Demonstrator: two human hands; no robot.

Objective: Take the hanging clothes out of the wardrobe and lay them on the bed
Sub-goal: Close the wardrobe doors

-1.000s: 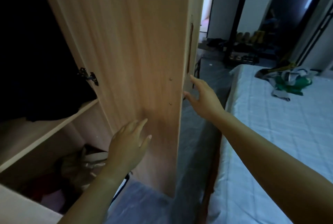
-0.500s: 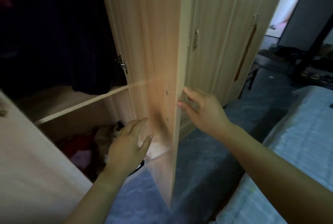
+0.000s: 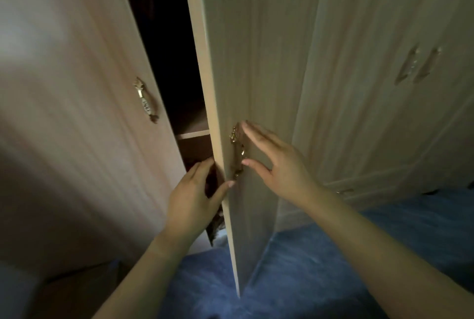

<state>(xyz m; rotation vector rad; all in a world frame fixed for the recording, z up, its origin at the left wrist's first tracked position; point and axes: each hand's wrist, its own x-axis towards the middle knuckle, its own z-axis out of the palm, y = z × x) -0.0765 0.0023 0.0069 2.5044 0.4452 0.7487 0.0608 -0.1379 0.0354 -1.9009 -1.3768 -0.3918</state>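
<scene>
Wardrobe [image 3: 384, 113] fills the view, pale wood-grain laminate; L door [image 3: 77, 126] and R door [image 3: 256, 62] ajar w/ a dark gap [image 3: 169, 49] between; clothes inside too dim to make out, just a flat shelf [image 3: 192, 134] and smth crumpled low down; left hand [image 3: 191, 200] pinches the R door's thin edge, fingers behind, thumb in front; right hand [image 3: 279, 165] flat, fingers straight and spread, beside the ornate brass handle [image 3: 237, 154], holding nothing; blue mottled floor [image 3: 307, 267] below.
</scene>
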